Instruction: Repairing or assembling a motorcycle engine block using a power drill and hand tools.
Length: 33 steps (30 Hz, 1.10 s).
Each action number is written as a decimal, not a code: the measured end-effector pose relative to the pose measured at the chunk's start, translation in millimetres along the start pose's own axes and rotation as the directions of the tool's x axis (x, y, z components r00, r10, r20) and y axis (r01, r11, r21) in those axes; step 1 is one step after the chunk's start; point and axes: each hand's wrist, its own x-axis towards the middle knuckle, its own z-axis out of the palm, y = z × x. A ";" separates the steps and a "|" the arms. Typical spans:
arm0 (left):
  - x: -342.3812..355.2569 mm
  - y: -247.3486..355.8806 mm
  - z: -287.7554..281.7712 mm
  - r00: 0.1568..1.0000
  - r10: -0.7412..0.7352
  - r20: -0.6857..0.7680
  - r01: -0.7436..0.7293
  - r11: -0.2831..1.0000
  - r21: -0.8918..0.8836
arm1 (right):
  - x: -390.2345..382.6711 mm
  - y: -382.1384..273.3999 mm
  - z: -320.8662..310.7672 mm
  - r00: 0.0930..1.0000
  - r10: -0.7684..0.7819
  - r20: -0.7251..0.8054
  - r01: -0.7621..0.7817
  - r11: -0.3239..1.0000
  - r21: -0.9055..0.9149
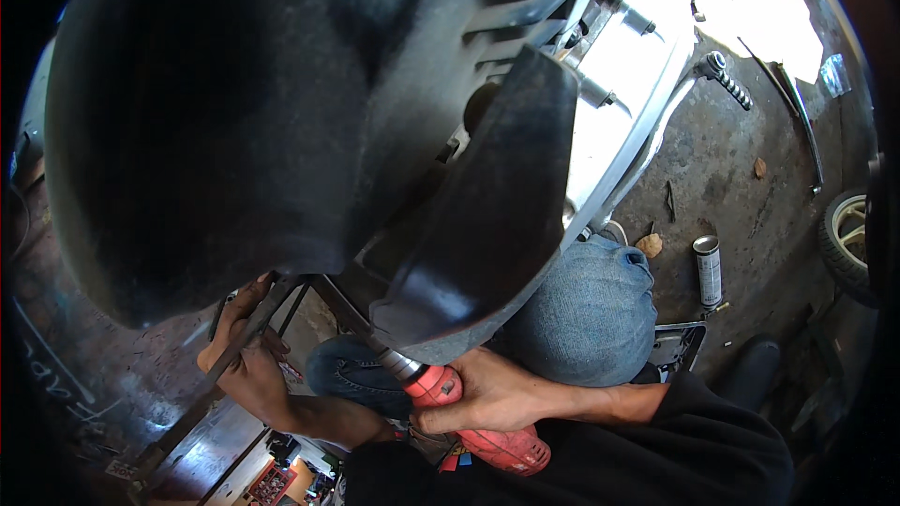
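My right hand [492,394] grips a red power drill [469,412] low in the middle, its silver chuck pointing up-left under a large black plastic fender panel [281,112] that fills the upper left. My left hand [246,356] is at the lower left, fingers wrapped around a thin dark metal bar [197,403] that runs diagonally below the panel. Behind the panel shows a silvery metal part with bolts [623,56]. My knee in blue jeans [591,309] is bent under the panel.
A small spray can [709,270] lies on the stained concrete floor at right, beside a dry leaf [649,245]. A wheel with a tyre [848,234] stands at the far right edge. A dark flat tray [680,342] lies near my knee.
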 end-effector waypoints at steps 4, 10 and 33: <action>0.2 -0.1 -1.0 1.000 -0.021 0.001 0.021 1.000 0.017 | 2.8 9.7 2.5 0.996 -0.086 -0.028 0.087 0.996 0.021; 1.1 -3.6 -0.9 0.999 0.033 0.001 -0.033 0.999 0.030 | 0.4 -1.5 -2.3 0.998 -0.018 0.054 0.017 1.000 0.001; 1.6 -2.1 -3.0 1.000 0.012 -0.013 -0.012 1.000 0.017 | 1.8 4.0 -4.8 0.995 0.009 0.103 -0.005 0.999 -0.034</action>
